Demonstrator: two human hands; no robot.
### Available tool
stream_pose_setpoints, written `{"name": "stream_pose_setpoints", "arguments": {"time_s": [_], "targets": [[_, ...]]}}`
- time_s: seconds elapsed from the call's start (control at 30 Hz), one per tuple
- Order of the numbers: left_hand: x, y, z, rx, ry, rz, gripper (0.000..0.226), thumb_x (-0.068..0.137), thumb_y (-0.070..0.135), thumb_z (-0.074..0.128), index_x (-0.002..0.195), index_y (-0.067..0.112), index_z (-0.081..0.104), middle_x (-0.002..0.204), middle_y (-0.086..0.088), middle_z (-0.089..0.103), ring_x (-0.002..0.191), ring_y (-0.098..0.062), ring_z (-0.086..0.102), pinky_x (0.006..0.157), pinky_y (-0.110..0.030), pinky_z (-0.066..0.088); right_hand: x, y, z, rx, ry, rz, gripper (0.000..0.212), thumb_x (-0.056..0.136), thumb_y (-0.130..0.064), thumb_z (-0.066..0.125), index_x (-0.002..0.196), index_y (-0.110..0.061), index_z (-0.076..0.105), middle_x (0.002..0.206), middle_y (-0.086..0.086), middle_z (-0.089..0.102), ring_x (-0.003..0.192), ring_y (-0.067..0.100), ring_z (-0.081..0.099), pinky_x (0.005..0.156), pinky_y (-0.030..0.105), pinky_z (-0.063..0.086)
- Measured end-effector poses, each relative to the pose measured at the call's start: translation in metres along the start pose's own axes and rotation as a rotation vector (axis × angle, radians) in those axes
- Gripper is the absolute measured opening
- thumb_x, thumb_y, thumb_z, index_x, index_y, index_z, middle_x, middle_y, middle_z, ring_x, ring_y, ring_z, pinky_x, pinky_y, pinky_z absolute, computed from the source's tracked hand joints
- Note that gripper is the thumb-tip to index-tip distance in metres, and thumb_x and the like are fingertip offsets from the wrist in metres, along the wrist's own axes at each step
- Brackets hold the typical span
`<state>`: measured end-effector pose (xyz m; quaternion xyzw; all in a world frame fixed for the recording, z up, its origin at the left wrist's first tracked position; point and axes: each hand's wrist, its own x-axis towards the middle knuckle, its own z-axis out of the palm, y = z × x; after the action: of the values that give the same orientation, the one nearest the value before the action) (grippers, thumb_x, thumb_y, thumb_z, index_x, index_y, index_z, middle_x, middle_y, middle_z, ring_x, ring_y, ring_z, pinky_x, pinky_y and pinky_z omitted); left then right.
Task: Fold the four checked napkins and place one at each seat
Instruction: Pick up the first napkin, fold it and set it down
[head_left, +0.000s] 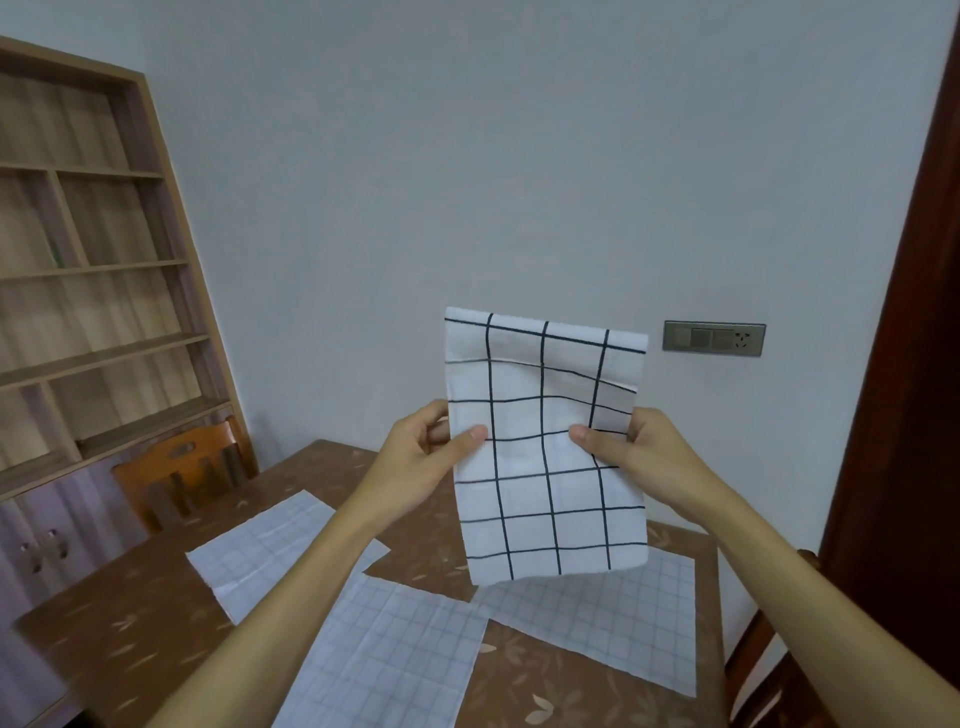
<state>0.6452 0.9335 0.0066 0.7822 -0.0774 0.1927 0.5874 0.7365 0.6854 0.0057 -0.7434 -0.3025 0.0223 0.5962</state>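
I hold a folded white napkin with dark grid lines (545, 499) up in the air above the table. My left hand (415, 457) pinches its left edge, thumb in front. Its right edge is pinched the same way by my right hand (639, 452). The napkin's top part is folded over. Three more checked napkins lie flat and unfolded on the brown patterned table (130, 639): one at the left (270, 545), one in the middle near me (384, 654), one at the right (623, 618), partly hidden behind the held napkin.
A wooden chair (182, 473) stands at the table's far left side. Another chair (769, 670) shows at the right edge. An empty wooden bookshelf (93, 270) fills the left wall. A dark door frame (904, 364) and a wall socket panel (714, 338) are at the right.
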Motion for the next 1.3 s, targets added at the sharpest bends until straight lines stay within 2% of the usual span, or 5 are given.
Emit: {"name": "stream_pose_setpoints", "arguments": {"time_s": [0.3, 0.43, 0.67, 1.1, 1.3], "targets": [[0.011, 0.008, 0.011, 0.091, 0.543, 0.118, 0.029, 0.083, 0.037, 0.080, 0.100, 0.020, 0.063, 0.090, 0.007, 0.068, 0.073, -0.006, 0.060, 0.068, -0.018, 0.052, -0.015, -0.012, 0.014, 0.100, -0.100, 0.008, 0.061, 0.102, -0.008, 0.050, 0.045, -0.028, 0.057, 0.040, -0.017, 0.052, 0.038, -0.007, 0.050, 0.045, 0.005, 0.038], [0.014, 0.004, 0.009, 0.127, 0.429, 0.102, 0.041, 0.088, 0.044, 0.073, 0.081, 0.004, 0.066, 0.078, -0.021, 0.058, 0.065, -0.012, 0.049, 0.067, -0.031, 0.042, -0.015, -0.005, 0.012, 0.158, -0.133, 0.019, 0.046, 0.101, -0.012, 0.053, 0.058, -0.028, 0.057, 0.044, -0.016, 0.054, 0.042, -0.006, 0.053, 0.050, 0.009, 0.042], [0.023, 0.012, 0.005, -0.047, 0.398, 0.160, 0.017, 0.090, 0.019, 0.073, 0.080, 0.005, 0.072, 0.138, 0.012, 0.059, 0.121, 0.000, 0.059, 0.094, -0.016, 0.048, -0.001, 0.012, 0.007, 0.059, -0.009, -0.005, 0.023, 0.093, -0.028, 0.067, 0.114, -0.019, 0.068, 0.099, -0.008, 0.077, 0.097, 0.011, 0.073, 0.088, 0.030, 0.057], [0.022, 0.026, 0.013, -0.298, 0.314, 0.095, 0.020, 0.095, 0.013, 0.066, 0.079, 0.003, 0.073, 0.110, -0.002, 0.078, 0.106, -0.015, 0.072, 0.093, -0.033, 0.053, 0.007, 0.013, 0.001, 0.045, -0.025, 0.133, 0.068, 0.072, -0.081, 0.059, 0.108, -0.025, 0.077, 0.114, -0.014, 0.074, 0.117, 0.011, 0.063, 0.110, 0.038, 0.043], [0.019, 0.022, 0.007, -0.114, 0.227, 0.089, 0.019, 0.097, 0.017, 0.064, 0.090, 0.008, 0.079, 0.103, -0.009, 0.078, 0.100, -0.021, 0.072, 0.086, -0.033, 0.052, 0.011, -0.001, -0.004, 0.382, -0.020, 0.068, 0.040, 0.088, -0.039, 0.060, 0.110, -0.010, 0.075, 0.114, 0.006, 0.075, 0.112, 0.021, 0.069, 0.099, 0.032, 0.048]]}}
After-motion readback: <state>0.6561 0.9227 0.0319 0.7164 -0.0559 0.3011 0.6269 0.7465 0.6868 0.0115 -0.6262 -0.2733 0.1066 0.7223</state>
